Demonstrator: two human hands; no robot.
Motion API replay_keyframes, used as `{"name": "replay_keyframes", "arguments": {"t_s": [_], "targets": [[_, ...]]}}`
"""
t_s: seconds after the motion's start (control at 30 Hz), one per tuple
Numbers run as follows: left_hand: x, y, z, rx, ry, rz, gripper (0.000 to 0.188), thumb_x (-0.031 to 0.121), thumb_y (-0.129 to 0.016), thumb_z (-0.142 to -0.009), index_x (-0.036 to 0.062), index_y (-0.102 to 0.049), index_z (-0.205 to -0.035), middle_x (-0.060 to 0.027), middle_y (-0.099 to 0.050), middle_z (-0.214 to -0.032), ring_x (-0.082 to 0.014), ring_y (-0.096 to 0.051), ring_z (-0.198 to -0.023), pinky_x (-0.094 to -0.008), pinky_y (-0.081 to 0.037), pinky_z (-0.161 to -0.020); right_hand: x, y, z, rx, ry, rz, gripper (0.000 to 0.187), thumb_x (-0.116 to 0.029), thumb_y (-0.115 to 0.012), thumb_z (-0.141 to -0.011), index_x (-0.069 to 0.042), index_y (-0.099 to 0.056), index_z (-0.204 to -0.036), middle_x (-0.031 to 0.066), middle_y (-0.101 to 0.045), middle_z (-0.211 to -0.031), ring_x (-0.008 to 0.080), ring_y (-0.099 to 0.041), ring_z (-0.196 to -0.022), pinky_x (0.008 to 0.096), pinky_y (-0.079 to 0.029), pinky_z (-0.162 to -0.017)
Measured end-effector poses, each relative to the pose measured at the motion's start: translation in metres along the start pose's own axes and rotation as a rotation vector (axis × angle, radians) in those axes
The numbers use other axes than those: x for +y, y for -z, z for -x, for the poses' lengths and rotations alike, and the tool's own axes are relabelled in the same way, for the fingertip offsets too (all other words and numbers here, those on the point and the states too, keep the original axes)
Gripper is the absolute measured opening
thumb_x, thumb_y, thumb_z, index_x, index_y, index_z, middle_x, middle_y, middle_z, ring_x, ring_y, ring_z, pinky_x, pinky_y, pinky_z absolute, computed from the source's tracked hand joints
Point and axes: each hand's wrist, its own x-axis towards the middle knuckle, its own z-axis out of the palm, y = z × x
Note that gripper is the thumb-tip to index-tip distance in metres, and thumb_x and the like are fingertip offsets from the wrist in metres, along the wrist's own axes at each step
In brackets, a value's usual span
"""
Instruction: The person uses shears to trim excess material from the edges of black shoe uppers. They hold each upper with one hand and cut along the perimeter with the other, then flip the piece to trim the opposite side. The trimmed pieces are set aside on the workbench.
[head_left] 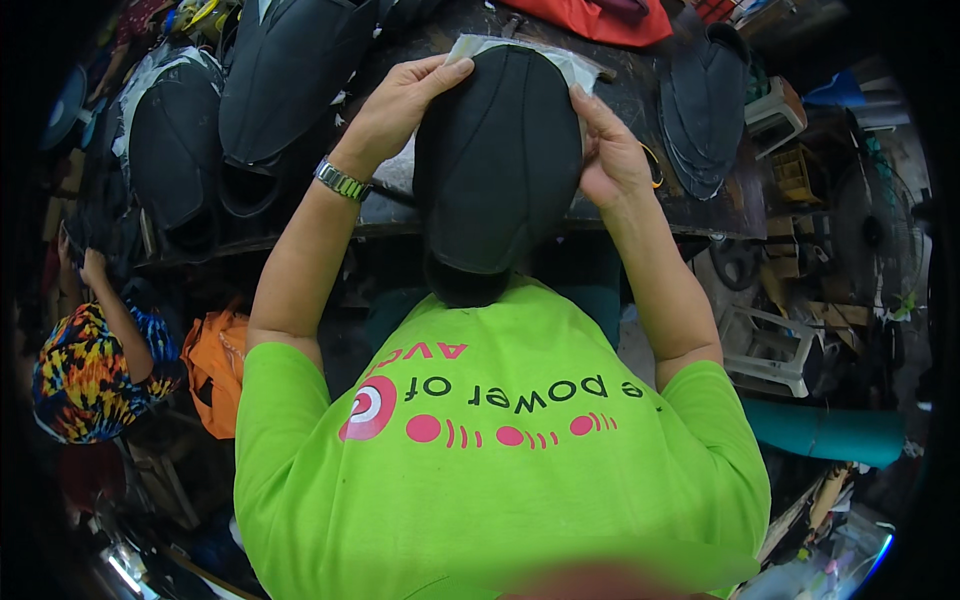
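A black shoe upper (pixel 498 160) with stitched seam lines is held up in front of my chest, its narrower end toward me. Pale, thin backing material (pixel 575 68) sticks out past its far edge. My left hand (pixel 420 90) is closed on the far left edge, thumb on top and fingers mostly hidden beneath. On the right edge, my right hand (pixel 610 155) grips with the thumb along the side and fingers curled. A metal watch (pixel 342 180) is on my left wrist.
More black uppers lie on the dark worktable (pixel 735 205): a pile (pixel 703 115) at right, others (pixel 175 135) at left. Red material (pixel 610 20) lies at the back. Beyond are an orange bag (pixel 215 370), a white plastic stool (pixel 765 345) and another person (pixel 100 360) at left.
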Motion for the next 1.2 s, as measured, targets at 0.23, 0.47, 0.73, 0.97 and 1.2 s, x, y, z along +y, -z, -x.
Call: {"name": "replay_keyframes", "arguments": {"t_s": [0.23, 0.47, 0.73, 0.97, 1.2], "targets": [[0.002, 0.0, -0.004, 0.109, -0.253, -0.451, 0.037, 0.028, -0.064, -0.099, -0.0016, -0.068, -0.123, -0.0024, -0.073, -0.104, -0.0074, -0.065, -0.094, -0.02, -0.051, -0.085, 0.008, -0.004, -0.006, 0.051, 0.611, 0.434, 0.011, -0.008, -0.075, -0.09, -0.002, -0.069, -0.097, -0.002, -0.068, -0.091, 0.0039, -0.059, -0.079, 0.0193, -0.048, -0.075], [-0.003, 0.007, -0.001, -0.02, -0.168, -0.214, 0.038, 0.033, -0.063, -0.099, 0.0014, -0.07, -0.118, -0.0031, -0.072, -0.102, -0.0088, -0.066, -0.094, -0.0212, -0.05, -0.085, 0.002, -0.004, -0.008, 0.034, 0.81, 0.731, 0.012, -0.01, -0.073, -0.092, 0.0, -0.07, -0.098, -0.0066, -0.063, -0.083, 0.0019, -0.052, -0.077, 0.0182, -0.043, -0.07], [0.015, -0.004, 0.007, -0.217, 0.177, -0.531, 0.066, 0.041, -0.079, -0.084, -0.0024, -0.059, -0.129, -0.0108, -0.067, -0.119, -0.016, -0.063, -0.109, -0.032, -0.049, -0.097, 0.013, -0.007, -0.011, 0.082, 0.822, 0.847, 0.014, -0.007, -0.074, -0.09, 0.001, -0.072, -0.102, -0.0045, -0.067, -0.088, 0.0023, -0.056, -0.08, 0.0177, -0.044, -0.073], [0.002, -0.001, -0.008, -0.045, 0.151, -0.363, 0.034, 0.014, -0.077, -0.083, -0.0024, -0.069, -0.111, -0.0105, -0.073, -0.098, -0.0158, -0.069, -0.091, -0.0293, -0.055, -0.086, 0.0, 0.01, -0.022, 0.045, 0.709, 1.065, 0.016, -0.011, -0.076, -0.089, 0.001, -0.073, -0.1, -0.0023, -0.067, -0.082, 0.0031, -0.056, -0.073, 0.018, -0.044, -0.066], [-0.041, 0.025, -0.015, 0.074, 0.171, -0.569, 0.033, 0.005, -0.073, -0.084, -0.0038, -0.067, -0.115, -0.0072, -0.072, -0.094, -0.0122, -0.065, -0.081, -0.0273, -0.054, -0.077, -0.024, 0.056, 0.001, 0.302, 0.584, 1.984, 0.028, -0.028, -0.073, -0.087, -0.004, -0.072, -0.101, 0.0124, -0.069, -0.087, 0.0279, -0.069, -0.081, 0.0402, -0.054, -0.073]]}}
